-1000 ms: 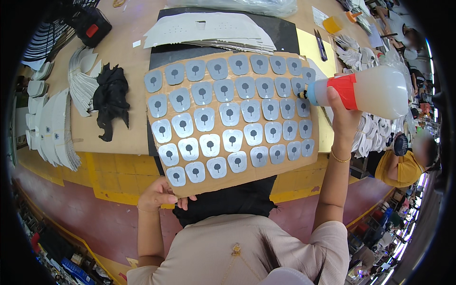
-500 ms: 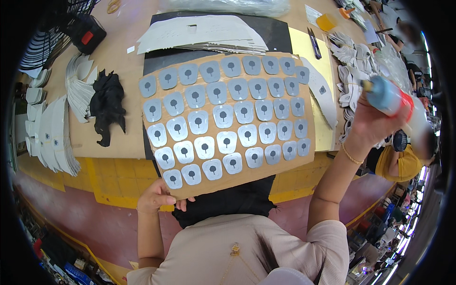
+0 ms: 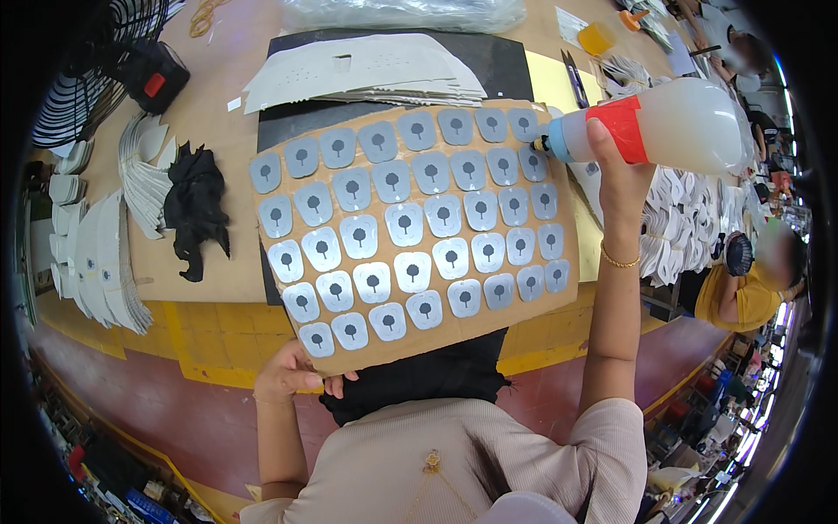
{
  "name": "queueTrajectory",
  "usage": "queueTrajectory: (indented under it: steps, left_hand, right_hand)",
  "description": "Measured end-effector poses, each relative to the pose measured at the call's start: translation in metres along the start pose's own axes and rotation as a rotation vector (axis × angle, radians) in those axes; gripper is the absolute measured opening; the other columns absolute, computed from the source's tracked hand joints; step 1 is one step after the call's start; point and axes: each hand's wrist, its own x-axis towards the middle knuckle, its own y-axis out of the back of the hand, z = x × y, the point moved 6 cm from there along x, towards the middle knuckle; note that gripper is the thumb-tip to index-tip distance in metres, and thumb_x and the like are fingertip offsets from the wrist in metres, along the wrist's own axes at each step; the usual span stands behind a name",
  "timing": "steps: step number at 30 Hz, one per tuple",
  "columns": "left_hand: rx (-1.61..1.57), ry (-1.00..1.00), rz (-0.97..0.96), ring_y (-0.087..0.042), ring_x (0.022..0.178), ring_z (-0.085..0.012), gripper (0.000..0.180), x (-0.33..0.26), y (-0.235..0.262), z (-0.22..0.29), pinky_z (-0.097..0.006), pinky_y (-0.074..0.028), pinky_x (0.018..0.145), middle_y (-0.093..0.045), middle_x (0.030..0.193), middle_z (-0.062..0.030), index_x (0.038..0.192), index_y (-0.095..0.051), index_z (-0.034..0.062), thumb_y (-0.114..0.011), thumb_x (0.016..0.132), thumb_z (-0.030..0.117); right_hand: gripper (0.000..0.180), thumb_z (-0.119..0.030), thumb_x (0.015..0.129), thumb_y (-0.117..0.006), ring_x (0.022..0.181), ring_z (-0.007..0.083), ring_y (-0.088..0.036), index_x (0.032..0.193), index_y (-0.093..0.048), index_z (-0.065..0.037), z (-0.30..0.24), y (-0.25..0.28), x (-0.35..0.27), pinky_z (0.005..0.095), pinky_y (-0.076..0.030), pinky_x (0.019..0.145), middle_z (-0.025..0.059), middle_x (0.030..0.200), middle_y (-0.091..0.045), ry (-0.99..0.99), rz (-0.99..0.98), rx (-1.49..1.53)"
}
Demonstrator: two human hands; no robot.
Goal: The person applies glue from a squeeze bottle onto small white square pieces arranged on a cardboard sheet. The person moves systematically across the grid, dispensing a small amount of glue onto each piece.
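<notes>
My left hand (image 3: pixel 286 374) is closed on the near left corner of a brown cardboard sheet (image 3: pixel 419 341), its thumb on top. Rows of small grey rounded patches, each printed with a dark tree shape, cover the sheet. In my right hand (image 3: pixel 624 188) is a squeeze bottle (image 3: pixel 698 127) of cloudy whitish liquid, with a red band and pale blue collar. It lies nearly on its side, its dark nozzle (image 3: pixel 541 144) pointing left at the sheet's far right corner. The nozzle is close to a patch (image 3: pixel 532 162); whether they touch I cannot tell.
White cut pieces (image 3: pixel 367 65) are stacked beyond the sheet. Snips (image 3: pixel 574 80) lie on yellow paper beside an orange-topped glue bottle (image 3: pixel 596 38). At left are a black cloth (image 3: pixel 199 205), a fan (image 3: pixel 109 61) and more white pieces. Another person (image 3: pixel 742 301) is at far right.
My right hand has swung the bottle left and turned it, so its nozzle now reaches the sheet's far right corner. My left hand keeps its hold; the sheet has shifted slightly.
</notes>
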Motion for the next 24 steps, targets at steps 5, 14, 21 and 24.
queueTrajectory:
  steps: [5,14,21,24]
  left_hand:
    - [0.003,-0.005,0.024,-0.062,0.063,-0.0223,0.044,0.002,0.0,0.001,-0.027,-0.047,0.051,-0.061,0.09,-0.0242,0.098,-0.055,-0.0094,-0.066,0.066,0.018]
    - [0.021,0.003,0.044,-0.062,0.06,-0.021,0.046,0.003,0.002,0.001,-0.026,-0.046,0.05,-0.062,0.088,-0.0233,0.098,-0.055,-0.0094,-0.067,0.065,0.019]
    - [0.019,-0.001,0.022,-0.062,0.061,-0.0206,0.044,0.002,0.004,0.0,-0.025,-0.046,0.05,-0.062,0.088,-0.0229,0.098,-0.056,-0.0088,-0.067,0.066,0.019]
    - [0.014,-0.009,0.014,-0.062,0.061,-0.0205,0.042,0.002,0.004,0.001,-0.025,-0.046,0.05,-0.062,0.089,-0.0226,0.098,-0.056,-0.0082,-0.067,0.067,0.019]
  right_hand:
    - [0.045,-0.024,0.069,-0.075,0.08,0.0148,-0.058,0.101,-0.054,0.0,0.003,-0.001,0.002,0.0253,-0.048,0.071,0.0079,0.091,-0.059,0.008,-0.031,-0.025]
    - [0.042,-0.019,0.071,-0.073,0.082,0.0131,-0.057,0.103,-0.052,-0.002,-0.009,-0.001,0.006,0.0256,-0.047,0.073,0.0072,0.093,-0.058,-0.038,0.011,0.264]
    - [0.043,-0.023,0.068,-0.076,0.079,0.0144,-0.058,0.099,-0.054,-0.001,-0.01,-0.017,0.001,0.0268,-0.049,0.07,0.0078,0.089,-0.06,-0.051,-0.063,0.152]
    - [0.046,-0.025,0.067,-0.076,0.081,0.0151,-0.059,0.098,-0.054,-0.001,-0.011,-0.024,-0.001,0.0274,-0.049,0.071,0.0084,0.09,-0.06,-0.075,-0.102,0.114]
